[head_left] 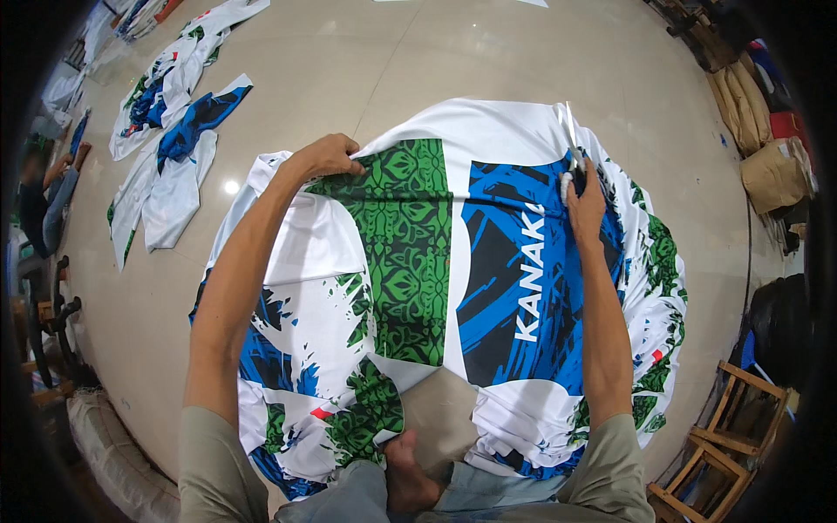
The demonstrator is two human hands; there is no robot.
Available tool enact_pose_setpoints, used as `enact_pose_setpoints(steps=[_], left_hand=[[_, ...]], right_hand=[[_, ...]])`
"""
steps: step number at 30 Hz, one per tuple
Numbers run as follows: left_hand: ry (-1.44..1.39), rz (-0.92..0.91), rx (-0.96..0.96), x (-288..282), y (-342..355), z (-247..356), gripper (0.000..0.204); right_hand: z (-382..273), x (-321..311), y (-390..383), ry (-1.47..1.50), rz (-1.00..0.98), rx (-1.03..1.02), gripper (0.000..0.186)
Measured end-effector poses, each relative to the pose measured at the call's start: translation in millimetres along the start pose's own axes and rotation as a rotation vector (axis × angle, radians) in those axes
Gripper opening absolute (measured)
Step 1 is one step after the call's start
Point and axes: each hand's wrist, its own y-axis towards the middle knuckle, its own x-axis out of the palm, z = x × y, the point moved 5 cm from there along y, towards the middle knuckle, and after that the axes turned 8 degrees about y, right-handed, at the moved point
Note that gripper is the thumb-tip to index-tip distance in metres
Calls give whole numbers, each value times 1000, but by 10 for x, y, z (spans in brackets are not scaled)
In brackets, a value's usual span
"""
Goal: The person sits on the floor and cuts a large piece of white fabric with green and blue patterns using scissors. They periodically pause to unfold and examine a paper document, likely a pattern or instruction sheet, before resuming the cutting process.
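Spreads in rumpled folds across the floor (497, 57) as white, green, blue and black printed cloth (408, 253), with scissors (572, 132) pointing forward at its upper-right edge.

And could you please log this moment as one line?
left hand: gripping green-patterned fabric | right hand: holding scissors | floor: more printed pieces, upper left

The right hand (588, 202) covers much of the handles of the scissors (572, 131), so how its fingers sit in the loops cannot be told. The left hand (328, 157) hides part of its own grip on the printed fabric (405, 253). One bare foot (408, 475) shows; the other is out of sight. A seated person (37, 205) is blurred near the dark rim, and white scraps (462, 1) are cut off by the top edge.
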Motion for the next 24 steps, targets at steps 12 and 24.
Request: enact_pose_setpoints(steps=[12, 24], left_hand=[[298, 1085, -354, -1152, -427, -357, 62], [293, 667, -84, 474, 65, 229, 87]], right_hand=[[-28, 45, 21, 35, 6, 23, 63], [-8, 69, 227, -90, -34, -10, 64]])
